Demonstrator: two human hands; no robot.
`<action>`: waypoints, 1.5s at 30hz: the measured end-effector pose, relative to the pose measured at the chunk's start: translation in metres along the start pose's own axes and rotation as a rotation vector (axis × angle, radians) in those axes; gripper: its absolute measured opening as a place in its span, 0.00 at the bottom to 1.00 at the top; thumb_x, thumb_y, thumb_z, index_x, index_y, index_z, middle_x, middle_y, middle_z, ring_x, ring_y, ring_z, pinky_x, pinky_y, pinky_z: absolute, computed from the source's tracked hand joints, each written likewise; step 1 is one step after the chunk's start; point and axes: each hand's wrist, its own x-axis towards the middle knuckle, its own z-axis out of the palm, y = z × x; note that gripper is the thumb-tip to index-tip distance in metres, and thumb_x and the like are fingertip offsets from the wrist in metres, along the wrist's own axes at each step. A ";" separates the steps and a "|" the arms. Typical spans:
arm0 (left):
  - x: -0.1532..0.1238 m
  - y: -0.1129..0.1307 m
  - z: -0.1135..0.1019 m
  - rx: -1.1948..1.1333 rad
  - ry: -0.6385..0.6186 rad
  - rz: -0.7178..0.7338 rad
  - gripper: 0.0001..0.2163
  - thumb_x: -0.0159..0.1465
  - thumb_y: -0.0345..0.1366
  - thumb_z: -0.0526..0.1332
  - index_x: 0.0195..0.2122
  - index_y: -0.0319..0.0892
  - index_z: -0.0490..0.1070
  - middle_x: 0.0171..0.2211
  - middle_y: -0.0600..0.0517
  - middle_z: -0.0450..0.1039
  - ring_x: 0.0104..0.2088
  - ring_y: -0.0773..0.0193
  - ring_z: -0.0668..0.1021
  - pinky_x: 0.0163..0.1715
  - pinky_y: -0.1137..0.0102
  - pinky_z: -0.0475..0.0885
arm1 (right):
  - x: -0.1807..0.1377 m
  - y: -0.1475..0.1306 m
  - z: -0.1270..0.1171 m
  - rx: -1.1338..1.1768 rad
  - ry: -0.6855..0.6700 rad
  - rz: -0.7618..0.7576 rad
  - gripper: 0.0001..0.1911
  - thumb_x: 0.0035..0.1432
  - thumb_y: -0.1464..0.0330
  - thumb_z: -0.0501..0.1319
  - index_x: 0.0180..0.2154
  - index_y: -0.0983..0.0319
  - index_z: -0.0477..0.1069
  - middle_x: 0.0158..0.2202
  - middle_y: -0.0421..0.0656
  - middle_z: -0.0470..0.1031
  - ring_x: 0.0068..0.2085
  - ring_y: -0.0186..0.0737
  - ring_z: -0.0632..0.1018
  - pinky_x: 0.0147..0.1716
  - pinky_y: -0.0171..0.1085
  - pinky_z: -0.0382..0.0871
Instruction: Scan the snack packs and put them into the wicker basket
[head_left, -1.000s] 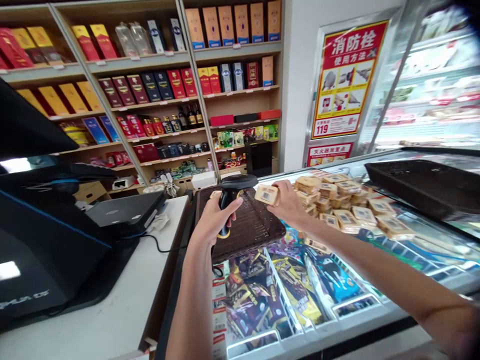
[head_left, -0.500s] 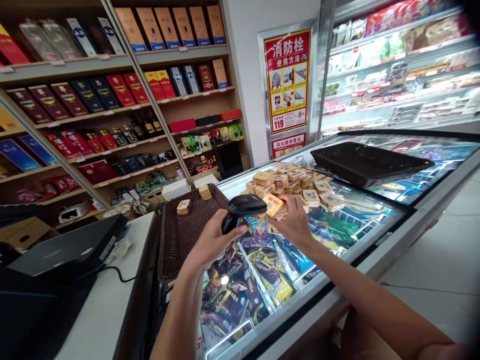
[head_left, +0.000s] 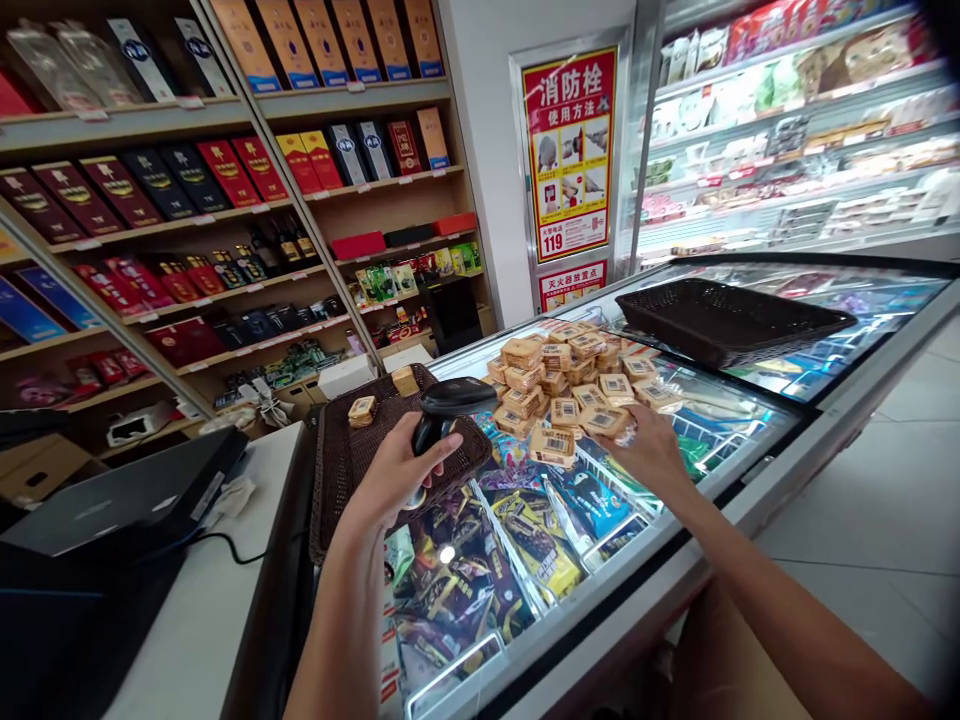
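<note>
My left hand is wrapped round the handle of a black barcode scanner, held up over the edge of a brown woven basket. Two small packets lie in that basket, the nearer one toward its left side. My right hand grips a packaged biscuit at the front right of a heap of similar packets. Barcode labels face up on several of them. One more packet lies at the heap's front edge, left of my right hand.
The heap rests on the glass top of a chest freezer with bagged goods inside. A dark empty-looking basket stands farther right. At left, a counter carries a black device with a cable. Shelves of boxes rise behind.
My right hand has moved right, from a packet held before the scanner to one at the heap's front right. The scanner has shifted left and slightly up with my left hand.
</note>
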 end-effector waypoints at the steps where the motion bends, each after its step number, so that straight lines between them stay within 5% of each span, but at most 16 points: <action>1: 0.000 -0.001 -0.005 0.000 0.019 0.000 0.21 0.56 0.52 0.69 0.38 0.42 0.67 0.21 0.58 0.68 0.20 0.68 0.70 0.18 0.75 0.63 | -0.005 0.014 0.002 -0.021 -0.042 0.024 0.26 0.52 0.51 0.63 0.46 0.62 0.70 0.42 0.54 0.76 0.47 0.60 0.75 0.49 0.57 0.69; 5: -0.002 -0.002 -0.028 -0.010 0.102 -0.006 0.21 0.55 0.54 0.69 0.36 0.42 0.67 0.20 0.57 0.69 0.20 0.68 0.70 0.18 0.76 0.63 | -0.020 0.043 0.011 -0.087 -0.203 0.061 0.28 0.53 0.52 0.61 0.50 0.62 0.70 0.43 0.54 0.78 0.46 0.60 0.77 0.45 0.54 0.72; 8: -0.006 -0.005 -0.050 0.016 0.197 -0.034 0.22 0.54 0.55 0.70 0.36 0.42 0.68 0.21 0.57 0.70 0.20 0.68 0.71 0.18 0.76 0.64 | -0.019 0.029 0.013 -0.138 -0.226 -0.054 0.28 0.56 0.52 0.61 0.52 0.62 0.70 0.48 0.55 0.77 0.49 0.60 0.77 0.49 0.55 0.70; 12: -0.012 -0.018 -0.082 0.053 0.388 -0.081 0.23 0.52 0.56 0.70 0.35 0.42 0.69 0.20 0.57 0.69 0.20 0.68 0.70 0.18 0.75 0.64 | 0.003 -0.032 0.012 -0.162 -0.019 -0.258 0.27 0.60 0.51 0.61 0.54 0.61 0.70 0.55 0.55 0.74 0.56 0.63 0.72 0.56 0.58 0.62; 16: -0.016 -0.040 -0.110 0.027 0.577 -0.153 0.22 0.51 0.55 0.70 0.33 0.42 0.69 0.20 0.57 0.68 0.21 0.67 0.71 0.18 0.74 0.64 | 0.026 -0.120 0.031 0.077 -0.108 -0.530 0.20 0.65 0.56 0.60 0.53 0.60 0.69 0.51 0.52 0.76 0.54 0.55 0.75 0.56 0.53 0.64; 23: -0.030 -0.063 -0.138 -0.073 0.674 -0.168 0.20 0.52 0.53 0.70 0.34 0.43 0.69 0.21 0.57 0.69 0.23 0.66 0.72 0.19 0.75 0.65 | 0.046 -0.271 0.132 0.191 -0.538 -0.736 0.18 0.64 0.62 0.62 0.53 0.62 0.69 0.52 0.50 0.74 0.54 0.51 0.74 0.56 0.48 0.63; 26: -0.040 -0.061 -0.142 -0.128 0.665 -0.161 0.20 0.55 0.53 0.69 0.34 0.42 0.69 0.21 0.57 0.68 0.21 0.68 0.70 0.18 0.75 0.64 | 0.047 -0.318 0.191 0.170 -0.762 -0.596 0.22 0.62 0.61 0.63 0.55 0.62 0.67 0.56 0.51 0.71 0.58 0.51 0.71 0.57 0.44 0.61; 29: -0.047 -0.057 -0.143 -0.154 0.690 -0.152 0.20 0.55 0.53 0.68 0.34 0.42 0.69 0.20 0.58 0.67 0.19 0.70 0.68 0.17 0.76 0.63 | 0.044 -0.350 0.249 0.143 -0.851 -0.489 0.29 0.58 0.61 0.67 0.56 0.66 0.64 0.57 0.54 0.70 0.58 0.51 0.71 0.55 0.41 0.63; 33: -0.050 -0.056 -0.143 -0.188 0.699 -0.106 0.18 0.56 0.51 0.68 0.33 0.42 0.68 0.20 0.58 0.66 0.20 0.70 0.68 0.17 0.77 0.63 | 0.046 -0.372 0.305 0.109 -0.853 -0.369 0.35 0.54 0.61 0.68 0.58 0.69 0.61 0.59 0.58 0.67 0.60 0.56 0.68 0.56 0.43 0.61; 37: -0.048 -0.059 -0.142 -0.205 0.690 -0.087 0.16 0.57 0.49 0.68 0.33 0.42 0.69 0.21 0.58 0.66 0.21 0.69 0.70 0.17 0.77 0.64 | 0.052 -0.379 0.331 0.105 -0.883 -0.313 0.40 0.51 0.57 0.70 0.59 0.69 0.61 0.58 0.57 0.67 0.60 0.56 0.68 0.56 0.43 0.61; 41: -0.044 -0.059 -0.138 -0.191 0.677 -0.066 0.15 0.57 0.49 0.68 0.34 0.43 0.69 0.21 0.58 0.67 0.21 0.69 0.70 0.17 0.76 0.64 | 0.050 -0.378 0.328 0.084 -0.926 -0.285 0.43 0.45 0.55 0.72 0.57 0.71 0.64 0.59 0.61 0.65 0.60 0.60 0.69 0.56 0.45 0.62; 45: -0.040 -0.055 -0.133 -0.151 0.667 -0.076 0.16 0.57 0.49 0.68 0.35 0.43 0.70 0.21 0.58 0.68 0.19 0.69 0.69 0.16 0.76 0.63 | 0.046 -0.366 0.296 0.093 -1.000 -0.326 0.46 0.33 0.57 0.77 0.54 0.68 0.68 0.56 0.58 0.68 0.58 0.61 0.71 0.53 0.47 0.67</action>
